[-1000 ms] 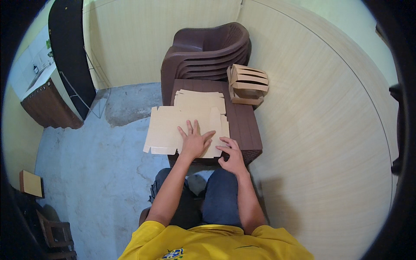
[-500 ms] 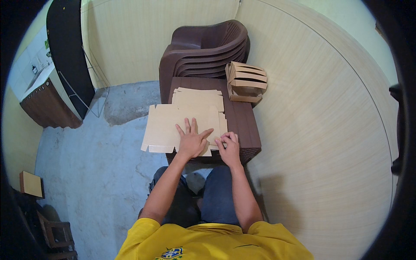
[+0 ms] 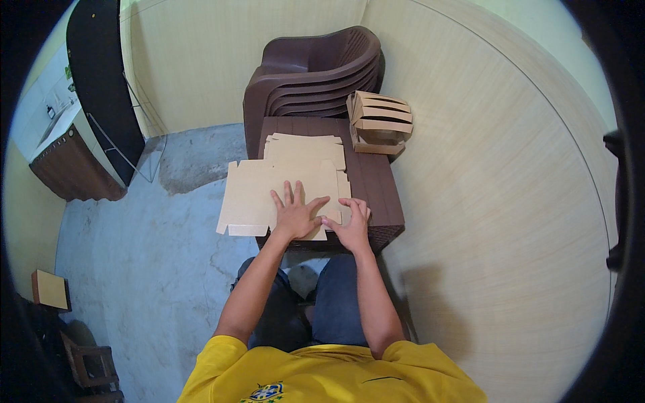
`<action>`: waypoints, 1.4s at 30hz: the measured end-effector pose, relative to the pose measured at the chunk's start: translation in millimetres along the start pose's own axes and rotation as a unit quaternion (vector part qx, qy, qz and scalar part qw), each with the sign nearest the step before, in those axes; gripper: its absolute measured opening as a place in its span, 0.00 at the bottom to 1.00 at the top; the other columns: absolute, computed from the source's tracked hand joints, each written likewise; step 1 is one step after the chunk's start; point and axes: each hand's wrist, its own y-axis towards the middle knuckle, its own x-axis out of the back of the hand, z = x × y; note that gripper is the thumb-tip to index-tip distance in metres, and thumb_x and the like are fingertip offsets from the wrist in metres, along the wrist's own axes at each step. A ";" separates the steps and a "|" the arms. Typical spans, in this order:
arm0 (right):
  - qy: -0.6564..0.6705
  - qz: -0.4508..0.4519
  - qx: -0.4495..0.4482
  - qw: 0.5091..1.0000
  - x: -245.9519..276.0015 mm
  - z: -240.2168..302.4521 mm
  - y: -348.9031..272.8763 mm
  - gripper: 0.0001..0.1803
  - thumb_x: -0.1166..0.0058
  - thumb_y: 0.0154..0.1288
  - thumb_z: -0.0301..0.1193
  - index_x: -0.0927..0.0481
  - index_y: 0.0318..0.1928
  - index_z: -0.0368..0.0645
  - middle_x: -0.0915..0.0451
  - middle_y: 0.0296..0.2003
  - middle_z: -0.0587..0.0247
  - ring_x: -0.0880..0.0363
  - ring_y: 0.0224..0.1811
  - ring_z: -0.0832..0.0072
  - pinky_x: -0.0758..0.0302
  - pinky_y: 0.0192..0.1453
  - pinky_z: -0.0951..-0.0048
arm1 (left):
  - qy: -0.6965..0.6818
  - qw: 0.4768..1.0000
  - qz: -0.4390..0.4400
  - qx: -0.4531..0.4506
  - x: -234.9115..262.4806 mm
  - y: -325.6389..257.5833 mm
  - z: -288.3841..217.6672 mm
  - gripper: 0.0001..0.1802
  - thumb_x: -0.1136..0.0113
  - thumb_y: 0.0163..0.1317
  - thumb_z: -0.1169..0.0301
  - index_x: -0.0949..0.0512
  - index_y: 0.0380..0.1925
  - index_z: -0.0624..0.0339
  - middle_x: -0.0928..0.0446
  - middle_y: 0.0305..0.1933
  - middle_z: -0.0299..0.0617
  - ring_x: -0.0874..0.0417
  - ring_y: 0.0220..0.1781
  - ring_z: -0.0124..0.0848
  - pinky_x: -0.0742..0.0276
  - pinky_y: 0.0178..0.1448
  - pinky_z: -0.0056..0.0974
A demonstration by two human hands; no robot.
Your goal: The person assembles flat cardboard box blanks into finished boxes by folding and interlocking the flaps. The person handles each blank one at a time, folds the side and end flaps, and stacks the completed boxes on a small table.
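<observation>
Cardboard is what the person has under both palms: a flat, unfolded box blank (image 3: 282, 191) lies at the middle of the frame, its left part hanging out past the edge of the dark brown tabletop (image 3: 376, 181) over the grey floor (image 3: 134, 269). Going from the left of the frame, a dark cabinet (image 3: 67, 168) stands at the upper left by the wall and a small tan box (image 3: 50, 290) sits low at the left edge, both well apart from the work. Then comes the blank, with more flat blanks (image 3: 302, 144) stacked just beyond it toward the top of the frame. The left hand (image 3: 294, 216) lies flat on the near part of the sheet, fingers spread wide and pressing down. Just right of it, touching or nearly so, the right hand (image 3: 351, 225) rests on the sheet's right flap near the tabletop's front edge, fingers curled together over the card; whether they pinch the flap or only press it I cannot tell. Further right and higher, a pile of already folded boxes (image 3: 379, 121) sits at the far corner, against stacked brown plastic chairs (image 3: 316, 74). To my eye the step in hand is creasing the first fold of this blank. The next move would call for the left hand to hold the panel down firmly while the right lifts its flap along the scored line, keeping the overhanging side from tipping off.
</observation>
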 end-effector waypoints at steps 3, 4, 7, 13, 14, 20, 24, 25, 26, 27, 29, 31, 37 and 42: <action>0.021 0.019 -0.010 1.000 0.7 0.6 1.5 0.33 0.17 0.55 0.34 0.19 0.60 0.46 0.25 0.60 0.54 0.30 0.68 0.52 0.31 0.75 0.52 | -0.001 1.000 -0.003 0.003 -2.1 0.1 0.6 0.36 0.44 0.72 0.31 0.32 0.79 0.11 0.59 0.91 0.68 0.70 0.90 0.74 0.81 0.79 0.88; 0.023 0.026 -0.013 0.999 1.5 -0.6 1.4 0.34 0.16 0.55 0.34 0.19 0.60 0.46 0.25 0.61 0.54 0.30 0.68 0.52 0.32 0.75 0.52 | 0.001 1.000 -0.009 0.003 -2.9 0.1 0.0 0.36 0.44 0.72 0.31 0.32 0.79 0.11 0.59 0.91 0.68 0.71 0.90 0.74 0.81 0.79 0.88; 0.031 0.038 -0.002 0.999 2.5 -4.0 3.0 0.35 0.17 0.54 0.31 0.21 0.61 0.46 0.25 0.61 0.55 0.31 0.68 0.51 0.34 0.77 0.52 | -0.005 1.000 -0.013 -0.002 -3.1 -1.1 -0.2 0.36 0.44 0.72 0.31 0.32 0.79 0.11 0.59 0.91 0.68 0.71 0.91 0.73 0.81 0.79 0.88; 0.030 0.059 0.010 0.998 4.9 -11.7 4.3 0.32 0.21 0.56 0.25 0.24 0.59 0.47 0.26 0.60 0.57 0.30 0.66 0.54 0.32 0.73 0.56 | 0.000 1.000 0.000 0.002 -0.4 0.1 -0.7 0.36 0.45 0.72 0.31 0.32 0.79 0.11 0.59 0.91 0.68 0.70 0.91 0.73 0.80 0.79 0.88; 0.044 0.065 0.005 0.997 6.3 -13.8 4.9 0.32 0.22 0.56 0.24 0.24 0.59 0.47 0.26 0.60 0.58 0.30 0.66 0.56 0.31 0.71 0.57 | -0.001 1.000 0.000 0.002 -0.2 0.1 -0.7 0.36 0.46 0.72 0.31 0.32 0.79 0.11 0.59 0.91 0.68 0.70 0.91 0.73 0.80 0.79 0.88; 0.075 0.094 -0.034 0.992 17.9 -25.2 22.0 0.27 0.27 0.56 0.20 0.24 0.55 0.46 0.23 0.53 0.62 0.26 0.57 0.65 0.24 0.59 0.63 | 0.011 1.000 0.002 0.005 -0.7 1.0 -0.4 0.36 0.44 0.71 0.31 0.33 0.79 0.07 0.59 0.91 0.67 0.70 0.91 0.73 0.80 0.80 0.88; 0.013 0.015 -0.008 1.000 12.5 -29.2 70.6 0.20 0.33 0.58 0.21 0.21 0.51 0.43 0.17 0.44 0.60 0.19 0.48 0.63 0.21 0.56 0.63 | 0.010 1.000 0.001 0.002 -2.1 0.6 -0.2 0.36 0.46 0.71 0.29 0.34 0.79 0.07 0.59 0.91 0.68 0.70 0.91 0.73 0.80 0.79 0.89; 0.005 0.016 -0.006 1.000 6.3 -29.8 87.8 0.20 0.33 0.59 0.22 0.20 0.52 0.43 0.17 0.44 0.58 0.19 0.49 0.62 0.20 0.57 0.61 | 0.008 1.000 -0.003 0.001 -2.2 0.3 -0.2 0.36 0.46 0.71 0.29 0.33 0.79 0.07 0.59 0.91 0.68 0.69 0.91 0.73 0.80 0.79 0.89; -0.001 0.014 0.004 1.000 -1.5 -30.5 103.4 0.20 0.32 0.60 0.23 0.19 0.53 0.43 0.16 0.45 0.57 0.18 0.50 0.60 0.20 0.58 0.60 | 0.011 1.000 0.000 0.004 -1.9 -0.2 0.0 0.37 0.46 0.70 0.29 0.33 0.79 0.07 0.59 0.91 0.68 0.69 0.91 0.73 0.80 0.79 0.89; -0.015 0.021 0.010 1.000 -11.9 -30.7 116.7 0.19 0.32 0.61 0.24 0.19 0.53 0.42 0.16 0.45 0.56 0.17 0.51 0.58 0.20 0.59 0.59 | 0.009 1.000 -0.006 -0.002 -1.6 -0.9 -0.2 0.37 0.46 0.70 0.29 0.33 0.79 0.07 0.59 0.91 0.68 0.69 0.91 0.73 0.80 0.79 0.88; -0.048 0.031 0.022 0.998 -31.6 -32.0 137.4 0.19 0.31 0.63 0.25 0.18 0.54 0.40 0.15 0.46 0.54 0.17 0.53 0.55 0.20 0.60 0.56 | 0.007 1.000 0.001 -0.004 0.8 -1.5 0.5 0.37 0.45 0.69 0.29 0.33 0.79 0.07 0.59 0.91 0.67 0.68 0.91 0.72 0.80 0.80 0.87; -0.080 0.032 0.064 0.994 -41.6 -36.9 143.9 0.20 0.30 0.64 0.26 0.16 0.55 0.39 0.14 0.45 0.53 0.17 0.54 0.54 0.20 0.62 0.55 | 0.009 1.000 0.017 -0.019 5.1 -3.0 3.2 0.37 0.44 0.69 0.29 0.33 0.78 0.07 0.57 0.91 0.63 0.68 0.92 0.69 0.80 0.82 0.85; -0.082 0.083 0.020 0.993 -29.9 -46.8 132.8 0.23 0.29 0.64 0.28 0.13 0.60 0.40 0.15 0.51 0.53 0.20 0.58 0.53 0.23 0.65 0.55 | -0.024 0.999 0.010 -0.035 18.3 -8.4 11.4 0.39 0.37 0.64 0.31 0.28 0.76 0.14 0.49 0.91 0.56 0.63 0.93 0.62 0.77 0.86 0.80; -0.128 0.084 -0.006 0.988 -21.1 -41.6 121.4 0.24 0.30 0.63 0.32 0.13 0.59 0.41 0.16 0.52 0.52 0.22 0.57 0.50 0.27 0.69 0.51 | -0.066 0.998 -0.019 -0.013 18.0 -3.8 14.6 0.40 0.37 0.64 0.30 0.26 0.75 0.23 0.36 0.83 0.50 0.48 0.88 0.59 0.71 0.86 0.79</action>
